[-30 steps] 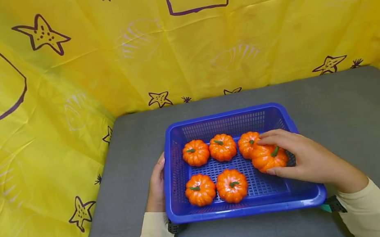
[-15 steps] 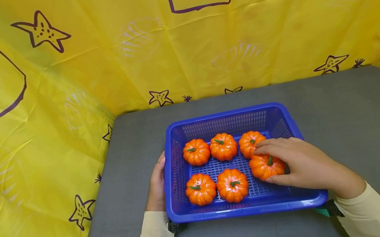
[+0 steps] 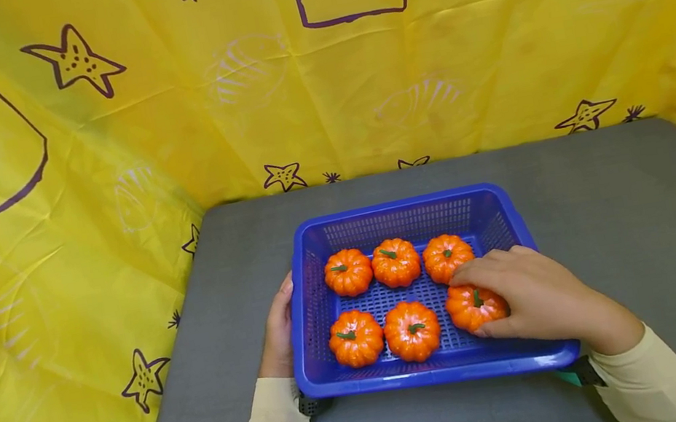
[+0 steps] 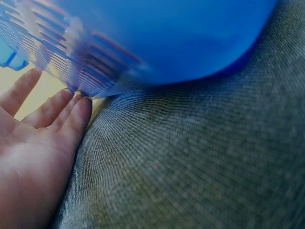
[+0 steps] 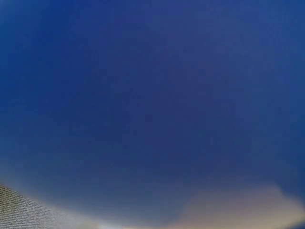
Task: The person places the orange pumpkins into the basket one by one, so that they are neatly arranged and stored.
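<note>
My right hand [image 3: 523,292] reaches over the right rim of a blue plastic basket [image 3: 437,376] and grips a small orange pumpkin [image 3: 469,308] with a green stem, thumb on the near side and fingers over the far side. This pumpkin sits low in the basket's near right part. Just behind it lies another pumpkin [image 3: 447,256]. My left hand [image 3: 279,331] rests against the basket's left outer side; in the left wrist view its fairly straight fingers [image 4: 50,112] touch the slotted wall. Blurred blue basket wall fills most of the right wrist view, hiding the right fingers there.
Several more pumpkins lie in two rows in the basket, among them one at the back left [image 3: 348,273] and one in the front middle [image 3: 412,332]. The basket stands on a grey cloth-covered table [image 3: 610,212]. A yellow patterned curtain [image 3: 333,94] encloses the back and sides.
My right hand has moved left and down with its pumpkin, from overlapping the back right pumpkin to the spot in front of it. The left hand and the basket have stayed put.
</note>
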`<control>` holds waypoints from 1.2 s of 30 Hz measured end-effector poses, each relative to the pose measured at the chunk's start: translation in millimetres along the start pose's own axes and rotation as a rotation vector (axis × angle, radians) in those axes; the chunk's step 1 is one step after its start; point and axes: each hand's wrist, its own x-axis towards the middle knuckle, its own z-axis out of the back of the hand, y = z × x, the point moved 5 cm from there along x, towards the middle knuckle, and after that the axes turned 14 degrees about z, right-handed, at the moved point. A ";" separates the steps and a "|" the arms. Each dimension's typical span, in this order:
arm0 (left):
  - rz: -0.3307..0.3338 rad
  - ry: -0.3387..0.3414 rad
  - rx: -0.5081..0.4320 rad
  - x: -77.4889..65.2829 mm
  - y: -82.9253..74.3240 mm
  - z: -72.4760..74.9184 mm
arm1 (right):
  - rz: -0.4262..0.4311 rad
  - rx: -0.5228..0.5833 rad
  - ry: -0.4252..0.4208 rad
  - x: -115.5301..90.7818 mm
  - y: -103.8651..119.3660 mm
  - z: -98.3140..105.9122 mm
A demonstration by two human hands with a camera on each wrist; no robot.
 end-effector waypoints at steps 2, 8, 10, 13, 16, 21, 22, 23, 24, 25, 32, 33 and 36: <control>-0.004 -0.001 0.002 0.5 0.4 0.2 | 0.002 -0.001 0.002 -0.5 0.1 -0.3; -0.010 -0.019 0.017 1.9 1.7 2.1 | -0.003 0.007 0.019 -0.4 0.0 -1.0; -0.009 -0.026 0.024 2.2 2.3 2.8 | -0.006 0.012 0.022 0.0 0.0 -0.8; -0.008 -0.034 0.032 2.1 2.8 3.6 | -0.009 0.016 0.027 0.3 0.1 -0.7; -0.007 -0.041 0.034 1.8 2.9 3.8 | -0.014 0.014 0.034 0.4 -0.3 -1.2; -0.002 -0.041 0.022 1.9 2.8 3.4 | -0.014 0.012 0.041 -0.6 -0.7 -1.8; -0.002 -0.040 0.018 1.6 2.5 2.6 | -0.014 0.013 0.043 -0.7 -0.8 -1.6; -0.002 -0.039 0.016 1.3 2.2 2.3 | -0.012 0.015 0.043 -0.7 -0.7 -1.6; -0.003 -0.035 0.011 0.9 1.8 1.7 | -0.011 0.019 0.044 -0.7 -0.6 -1.6; -0.005 -0.032 0.013 0.6 1.4 1.3 | -0.009 0.022 0.045 -0.7 -0.5 -1.6; -0.018 -0.009 0.024 -0.1 0.3 1.4 | 0.002 0.039 0.064 -1.3 -0.9 -2.3; -0.020 -0.009 0.027 -0.1 0.4 1.8 | 0.004 0.038 0.066 -1.4 -1.0 -2.5; -0.018 -0.012 0.027 0.1 1.0 2.5 | 0.011 0.032 0.065 -1.5 -0.9 -2.5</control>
